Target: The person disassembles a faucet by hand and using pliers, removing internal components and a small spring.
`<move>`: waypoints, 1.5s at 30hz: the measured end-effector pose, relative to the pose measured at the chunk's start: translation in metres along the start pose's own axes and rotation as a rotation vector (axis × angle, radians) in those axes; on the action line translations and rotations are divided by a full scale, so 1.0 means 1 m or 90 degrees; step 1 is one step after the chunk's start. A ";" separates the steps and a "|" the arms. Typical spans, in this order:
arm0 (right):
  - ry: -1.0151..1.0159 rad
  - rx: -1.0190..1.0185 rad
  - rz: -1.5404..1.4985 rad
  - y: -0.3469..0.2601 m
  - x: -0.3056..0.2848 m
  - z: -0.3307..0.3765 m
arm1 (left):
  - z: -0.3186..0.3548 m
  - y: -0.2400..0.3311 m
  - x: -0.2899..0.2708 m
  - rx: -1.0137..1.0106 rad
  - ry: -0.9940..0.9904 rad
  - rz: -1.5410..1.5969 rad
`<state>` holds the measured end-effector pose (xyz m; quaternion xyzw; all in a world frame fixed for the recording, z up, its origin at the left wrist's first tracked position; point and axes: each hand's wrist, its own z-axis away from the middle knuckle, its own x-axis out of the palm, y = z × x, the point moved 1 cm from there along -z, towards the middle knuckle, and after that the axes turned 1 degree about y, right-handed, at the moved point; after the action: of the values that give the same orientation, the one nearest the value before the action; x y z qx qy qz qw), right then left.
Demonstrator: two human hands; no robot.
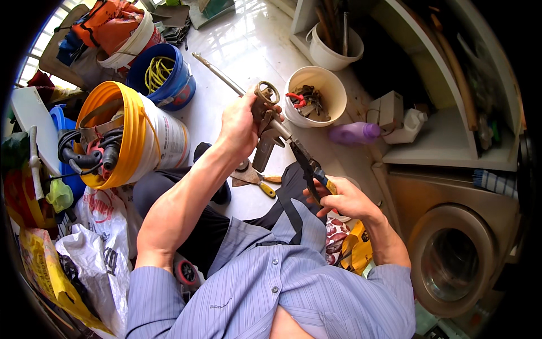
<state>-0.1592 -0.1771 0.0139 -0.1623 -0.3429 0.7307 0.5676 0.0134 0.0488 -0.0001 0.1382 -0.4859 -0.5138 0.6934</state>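
My left hand point(240, 125) grips a brass valve point(265, 107) with a round handwheel, fixed to a long metal pipe point(217, 72) that runs up and to the left. My right hand point(343, 199) holds pliers point(308, 165) with black and yellow handles. The plier jaws bite the fitting just below the valve. Both hands are raised above my lap. A putty knife point(255, 179) with a yellow handle lies on the white floor beneath them.
A white bucket with a yellow rim point(134, 133) holding cables lies tipped at left, next to a blue tub point(169, 76) with yellow cord. A white bowl of tools point(316, 95), a purple bottle point(353, 133), shelving and a washing machine point(454, 257) stand at right. Bags pile at lower left.
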 end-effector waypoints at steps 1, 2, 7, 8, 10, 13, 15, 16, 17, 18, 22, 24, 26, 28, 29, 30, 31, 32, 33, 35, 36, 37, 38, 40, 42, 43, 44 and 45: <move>0.000 0.001 0.000 0.000 0.000 0.000 | 0.000 0.000 0.001 -0.003 0.000 0.001; -0.004 -0.007 0.012 0.001 -0.001 -0.001 | 0.001 0.000 0.001 -0.006 0.000 0.003; -0.017 -0.006 0.035 -0.001 0.001 -0.002 | 0.003 -0.003 -0.001 0.034 -0.037 -0.015; -0.016 -0.004 0.019 0.000 0.000 -0.002 | 0.004 -0.002 0.000 0.037 -0.037 -0.021; -0.012 -0.001 0.007 0.002 0.000 0.000 | 0.001 -0.002 0.000 0.033 -0.037 -0.021; 0.003 -0.004 0.000 0.002 0.000 0.001 | 0.002 -0.003 -0.002 0.038 -0.038 -0.005; 0.009 -0.006 -0.016 0.000 0.000 0.001 | 0.002 -0.003 -0.003 0.047 -0.040 0.013; 0.008 -0.007 -0.017 -0.001 0.000 0.001 | 0.002 -0.003 -0.004 0.050 -0.036 0.015; 0.006 -0.012 -0.017 -0.001 0.001 0.001 | 0.003 -0.002 -0.004 0.052 -0.033 0.016; 0.007 -0.015 -0.019 0.000 0.000 0.001 | 0.003 -0.003 -0.004 0.051 -0.034 0.017; 0.005 -0.015 0.022 0.003 -0.001 -0.001 | 0.003 -0.005 -0.001 0.047 -0.030 0.018; -0.017 -0.022 0.036 0.002 -0.002 -0.001 | 0.003 -0.005 -0.001 0.050 -0.020 0.013; -0.017 -0.021 0.035 0.000 0.000 0.000 | 0.004 -0.003 -0.001 0.043 -0.045 0.014; -0.012 -0.020 0.033 -0.001 -0.001 0.002 | 0.003 -0.005 -0.001 0.038 -0.044 0.012; -0.012 -0.027 0.049 -0.002 -0.001 0.003 | 0.002 -0.006 -0.001 0.033 -0.043 0.010; -0.014 -0.035 0.065 -0.002 -0.002 0.002 | 0.003 -0.005 -0.001 0.033 -0.041 0.009; -0.016 -0.035 0.064 -0.003 -0.003 0.001 | 0.004 -0.003 -0.001 0.028 -0.043 -0.022; -0.021 -0.031 0.128 -0.004 -0.005 -0.001 | 0.006 -0.002 -0.001 0.024 -0.044 -0.052; -0.024 -0.028 0.194 -0.006 -0.007 -0.001 | 0.006 -0.002 -0.002 0.024 -0.045 -0.052; -0.021 -0.079 0.151 0.006 -0.009 -0.004 | 0.006 -0.002 -0.002 0.019 -0.057 -0.020; -0.018 -0.130 0.105 0.012 -0.009 -0.006 | 0.007 -0.002 0.000 0.018 -0.058 -0.021; -0.016 -0.129 0.104 0.016 -0.008 -0.007 | 0.007 -0.002 0.002 0.026 -0.059 -0.036; -0.024 -0.124 0.083 0.018 -0.006 -0.009 | 0.008 -0.002 0.004 0.035 -0.060 -0.051; -0.031 -0.120 0.064 0.026 -0.003 -0.012 | 0.005 -0.004 0.003 0.033 -0.071 -0.045; -0.061 -0.194 0.016 0.036 0.001 -0.017 | 0.004 -0.004 0.001 0.032 -0.080 -0.040; -0.100 -0.127 -0.059 0.030 0.005 -0.012 | 0.005 -0.003 0.000 0.030 -0.102 -0.054; -0.101 -0.127 -0.060 0.032 0.004 -0.014 | 0.006 -0.002 0.000 0.028 -0.125 -0.069; -0.126 -0.120 -0.083 0.036 0.002 -0.016 | 0.005 -0.002 -0.002 0.028 -0.125 -0.068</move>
<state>-0.1757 -0.1741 -0.0217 -0.1197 -0.4743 0.6694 0.5592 0.0080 0.0511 0.0002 0.1284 -0.5547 -0.5504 0.6106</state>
